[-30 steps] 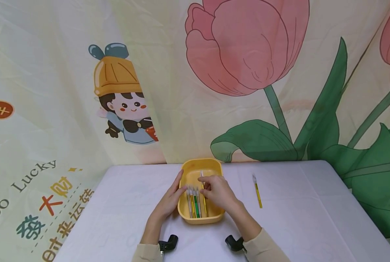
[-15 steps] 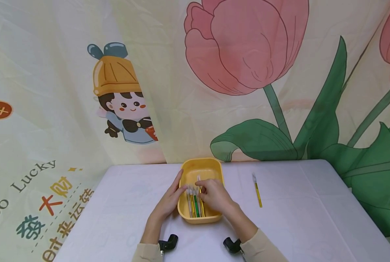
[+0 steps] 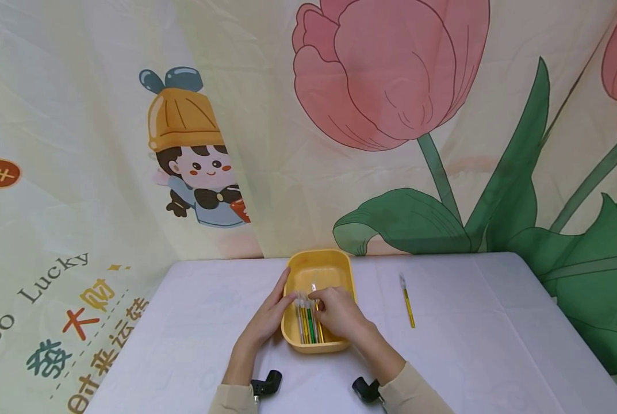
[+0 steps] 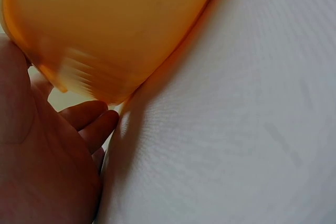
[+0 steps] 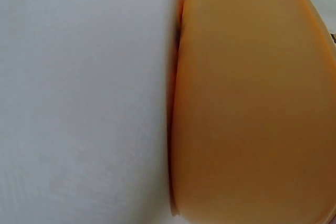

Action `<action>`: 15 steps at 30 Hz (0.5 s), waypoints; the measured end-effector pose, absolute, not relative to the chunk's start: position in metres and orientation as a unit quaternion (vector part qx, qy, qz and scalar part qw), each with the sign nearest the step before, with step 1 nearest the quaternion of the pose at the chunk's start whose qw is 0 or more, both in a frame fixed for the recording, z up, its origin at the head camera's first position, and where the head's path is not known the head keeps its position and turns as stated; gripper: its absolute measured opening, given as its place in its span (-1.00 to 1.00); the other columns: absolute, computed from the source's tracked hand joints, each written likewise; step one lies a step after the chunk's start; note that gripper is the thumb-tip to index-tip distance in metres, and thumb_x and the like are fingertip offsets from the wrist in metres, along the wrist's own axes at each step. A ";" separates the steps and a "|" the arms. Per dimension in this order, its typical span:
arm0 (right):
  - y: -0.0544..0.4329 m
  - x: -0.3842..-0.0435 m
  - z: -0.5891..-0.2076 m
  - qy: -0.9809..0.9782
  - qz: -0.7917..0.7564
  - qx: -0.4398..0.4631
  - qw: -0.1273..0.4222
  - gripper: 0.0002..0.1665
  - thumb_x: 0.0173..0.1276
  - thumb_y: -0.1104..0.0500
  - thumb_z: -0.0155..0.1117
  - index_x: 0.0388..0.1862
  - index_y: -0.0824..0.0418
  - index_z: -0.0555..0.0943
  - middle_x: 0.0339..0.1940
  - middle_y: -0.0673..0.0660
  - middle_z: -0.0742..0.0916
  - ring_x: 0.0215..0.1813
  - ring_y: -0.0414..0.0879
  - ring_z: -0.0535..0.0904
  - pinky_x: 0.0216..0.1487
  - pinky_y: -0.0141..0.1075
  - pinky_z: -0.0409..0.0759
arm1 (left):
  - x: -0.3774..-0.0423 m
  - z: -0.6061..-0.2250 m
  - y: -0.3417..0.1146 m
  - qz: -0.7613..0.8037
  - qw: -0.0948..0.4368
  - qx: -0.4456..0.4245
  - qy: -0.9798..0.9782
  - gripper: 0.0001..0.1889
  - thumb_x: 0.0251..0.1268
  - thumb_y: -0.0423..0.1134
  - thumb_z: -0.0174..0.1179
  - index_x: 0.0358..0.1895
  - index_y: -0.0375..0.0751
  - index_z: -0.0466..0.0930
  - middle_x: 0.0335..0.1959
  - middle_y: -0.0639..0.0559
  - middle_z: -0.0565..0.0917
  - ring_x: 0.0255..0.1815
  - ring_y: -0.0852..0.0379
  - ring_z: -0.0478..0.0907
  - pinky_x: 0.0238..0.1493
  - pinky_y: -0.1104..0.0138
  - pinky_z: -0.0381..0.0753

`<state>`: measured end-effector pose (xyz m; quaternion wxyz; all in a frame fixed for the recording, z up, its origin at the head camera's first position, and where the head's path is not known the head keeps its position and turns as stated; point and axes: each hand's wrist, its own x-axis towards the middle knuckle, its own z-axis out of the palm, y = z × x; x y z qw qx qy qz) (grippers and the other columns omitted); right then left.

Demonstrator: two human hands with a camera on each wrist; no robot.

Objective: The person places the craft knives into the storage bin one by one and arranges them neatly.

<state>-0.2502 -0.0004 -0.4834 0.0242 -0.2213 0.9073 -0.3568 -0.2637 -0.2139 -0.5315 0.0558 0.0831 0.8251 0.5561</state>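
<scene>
A yellow plastic box (image 3: 322, 263) stands on the table, with several slim pens (image 3: 308, 326) side by side in its near half. My left hand (image 3: 265, 315) grips the box's left side, thumb over the rim and fingers along the outer wall. The left wrist view has this hand (image 4: 52, 145) against the box wall (image 4: 115, 24). Inside the box, my right hand (image 3: 341, 311) pinches a yellow pen (image 3: 321, 334) at the right end of the row; its fingers cover the pen's middle. Only the box's outer wall (image 5: 252, 98) fills the right wrist view, and the right fingers are hidden there.
One yellow pen (image 3: 408, 302) with a clear cap lies on the white tablecloth (image 3: 474, 345), right of the box. Behind the table's far edge hangs a printed curtain (image 3: 267, 144). Black wrist cameras (image 3: 268, 383) sit by both sleeves.
My right hand has moved left and slightly nearer with the yellow pen, bringing it beside the other pens. The left hand and the box have stayed in place.
</scene>
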 end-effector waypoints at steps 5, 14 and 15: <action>-0.001 -0.251 -0.485 0.908 -0.354 -0.223 0.028 -0.59 0.33 0.31 0.46 0.16 0.21 0.77 -0.55 -0.06 0.59 -0.46 -0.21 0.44 -0.49 -0.43 0.37 | -0.263 -0.530 -0.214 0.556 0.057 0.079 0.825 -0.33 0.68 0.05 -0.04 0.68 0.49 -0.11 0.72 0.32 -0.04 0.76 0.06 -0.16 0.70 -0.09 -0.16; -0.002 -0.251 -0.488 0.911 -0.346 -0.224 0.034 -0.59 0.32 0.31 0.47 0.16 0.19 0.77 -0.58 -0.02 0.58 -0.51 -0.21 0.41 -0.52 -0.43 0.31 | -0.262 -0.530 -0.213 0.555 0.059 0.076 0.826 -0.34 0.68 0.07 -0.04 0.66 0.56 -0.11 0.72 0.32 -0.04 0.76 0.06 -0.16 0.70 -0.09 -0.16; -0.001 -0.250 -0.487 0.911 -0.345 -0.225 0.033 -0.59 0.32 0.31 0.48 0.16 0.20 0.77 -0.58 -0.03 0.58 -0.51 -0.22 0.40 -0.51 -0.43 0.31 | -0.263 -0.530 -0.213 0.555 0.059 0.076 0.826 -0.34 0.68 0.07 -0.04 0.66 0.55 -0.11 0.72 0.32 -0.03 0.76 0.06 -0.16 0.70 -0.09 -0.16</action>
